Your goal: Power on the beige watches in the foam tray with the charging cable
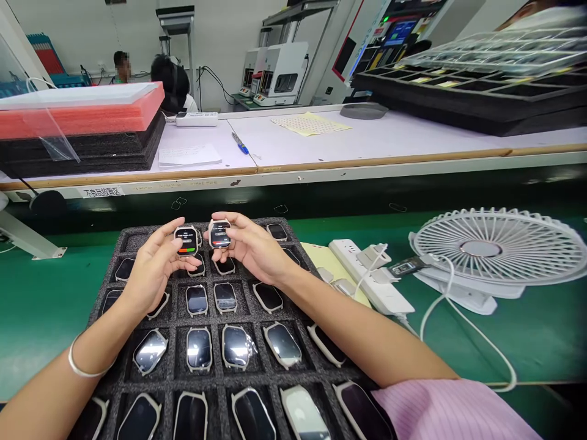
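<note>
My left hand [158, 260] is closed on a smartwatch [186, 239] without a strap, its lit screen showing text with a red and green bar. Beside it, my right hand [252, 244] grips a second smartwatch [219, 234], also lit, with a red mark low on its screen. Both are held upright just above the far part of a black foam tray [174, 342]. Several more watch bodies with dark screens, such as this watch [199, 349], lie in the tray's compartments. One watch [303, 410] near the front lies pale side up.
Right of the tray are a white power strip [371, 275], a white fan [495, 250] and a looping cable [458, 305]. A raised shelf [284, 146] carries foam stacks [77, 146], a pen [239, 143] and black trays [477, 98]. People sit beyond it.
</note>
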`<state>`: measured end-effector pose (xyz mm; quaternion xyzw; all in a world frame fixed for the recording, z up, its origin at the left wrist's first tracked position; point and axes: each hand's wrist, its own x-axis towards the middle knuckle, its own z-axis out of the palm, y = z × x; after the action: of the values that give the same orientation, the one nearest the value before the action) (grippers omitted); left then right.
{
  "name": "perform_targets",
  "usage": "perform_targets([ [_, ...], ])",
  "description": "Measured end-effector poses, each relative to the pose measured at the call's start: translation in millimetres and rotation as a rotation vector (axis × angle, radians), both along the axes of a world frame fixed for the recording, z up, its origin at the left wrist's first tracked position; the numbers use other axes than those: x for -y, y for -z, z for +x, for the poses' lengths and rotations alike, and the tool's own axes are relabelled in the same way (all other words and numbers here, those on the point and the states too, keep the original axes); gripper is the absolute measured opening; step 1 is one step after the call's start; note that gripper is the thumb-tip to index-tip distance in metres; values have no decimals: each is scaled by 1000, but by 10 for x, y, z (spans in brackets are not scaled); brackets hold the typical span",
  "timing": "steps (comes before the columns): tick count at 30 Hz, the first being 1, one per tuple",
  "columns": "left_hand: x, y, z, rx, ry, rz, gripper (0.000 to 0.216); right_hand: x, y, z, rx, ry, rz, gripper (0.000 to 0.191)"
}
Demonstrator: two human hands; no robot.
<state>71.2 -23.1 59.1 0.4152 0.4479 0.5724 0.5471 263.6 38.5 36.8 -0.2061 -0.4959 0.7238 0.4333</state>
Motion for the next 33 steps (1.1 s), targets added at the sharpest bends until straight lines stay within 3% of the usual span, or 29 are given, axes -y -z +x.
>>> perform_targets([
  [9, 28, 26, 4, -118, 4, 126, 72, 45, 43, 10, 49, -14, 202, 62],
  [27, -32, 111, 21, -182, 8, 205, 47, 41, 93, 8, 74, -40, 262, 53],
  [33, 2, 85, 32, -151, 39, 155, 47, 40, 82, -1, 55, -58, 228, 49],
])
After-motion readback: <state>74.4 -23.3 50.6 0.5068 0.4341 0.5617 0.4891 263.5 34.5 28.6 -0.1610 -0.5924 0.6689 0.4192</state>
